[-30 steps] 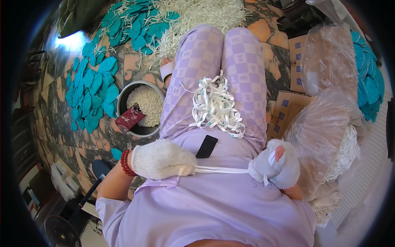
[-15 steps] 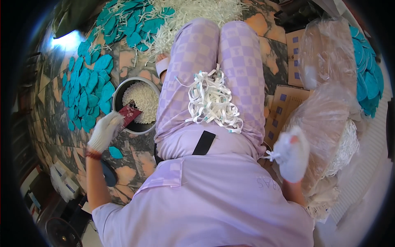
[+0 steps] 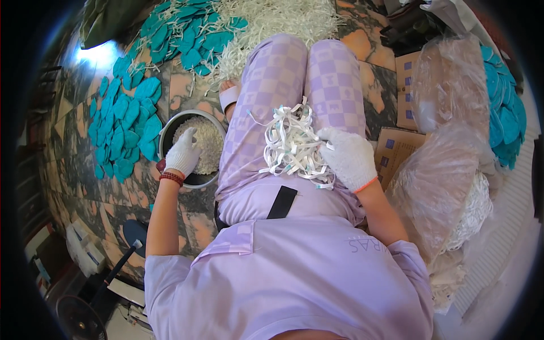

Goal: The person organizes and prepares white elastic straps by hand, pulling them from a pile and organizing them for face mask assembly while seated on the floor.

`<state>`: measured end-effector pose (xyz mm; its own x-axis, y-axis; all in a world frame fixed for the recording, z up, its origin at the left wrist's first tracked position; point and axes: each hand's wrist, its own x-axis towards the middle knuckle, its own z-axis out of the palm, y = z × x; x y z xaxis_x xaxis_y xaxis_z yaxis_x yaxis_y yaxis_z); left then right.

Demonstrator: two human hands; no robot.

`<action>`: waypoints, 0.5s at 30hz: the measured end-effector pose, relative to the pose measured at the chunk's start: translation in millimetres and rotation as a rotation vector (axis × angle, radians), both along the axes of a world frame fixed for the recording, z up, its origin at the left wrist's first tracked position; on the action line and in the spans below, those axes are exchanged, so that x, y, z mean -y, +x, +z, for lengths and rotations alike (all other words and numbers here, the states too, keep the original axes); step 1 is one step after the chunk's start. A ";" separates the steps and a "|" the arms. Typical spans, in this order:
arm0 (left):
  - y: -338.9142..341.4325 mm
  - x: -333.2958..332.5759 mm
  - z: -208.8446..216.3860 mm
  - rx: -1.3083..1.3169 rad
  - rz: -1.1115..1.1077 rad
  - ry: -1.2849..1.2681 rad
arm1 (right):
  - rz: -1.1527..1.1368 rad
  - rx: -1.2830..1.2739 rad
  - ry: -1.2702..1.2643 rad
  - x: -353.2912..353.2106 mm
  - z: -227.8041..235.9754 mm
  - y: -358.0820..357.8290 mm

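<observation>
My left hand (image 3: 182,154), in a white knit glove, is over a round metal pot (image 3: 168,126) of small white bits (image 3: 208,146). Its fingers are curled, and what they hold is hidden. A dark red piece (image 3: 161,165) shows beside that hand at the pot's rim. On my lap lies a tangled heap of narrow white straps (image 3: 289,141) with small teal marks. My gloved right hand (image 3: 350,158) is at the heap's right side, fingertips closed on a white strap.
Teal flat pieces (image 3: 126,122) are spread on the tiled floor at left, with more beside a mound of white strips (image 3: 277,22) ahead. At right are cardboard boxes (image 3: 399,144), clear plastic bags (image 3: 436,170) and another teal stack (image 3: 504,107). A fan (image 3: 79,320) stands at lower left.
My right hand has come from beside my hip to the strap heap. My left hand has moved right and over the pot; the dark red piece it held is now mostly hidden.
</observation>
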<state>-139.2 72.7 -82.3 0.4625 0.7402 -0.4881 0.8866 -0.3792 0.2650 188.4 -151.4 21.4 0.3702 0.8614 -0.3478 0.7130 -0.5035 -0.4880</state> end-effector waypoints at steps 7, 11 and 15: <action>76.5 30.9 90.3 0.654 -0.048 0.086 | -0.344 -0.344 0.221 11.5 38.2 -5.7; 132.4 57.3 148.5 0.898 -0.222 -0.216 | -0.347 -0.399 0.239 6.8 72.0 -10.7; 174.4 74.5 158.2 1.009 -0.464 -0.241 | -0.255 -0.393 0.247 9.8 93.8 -12.7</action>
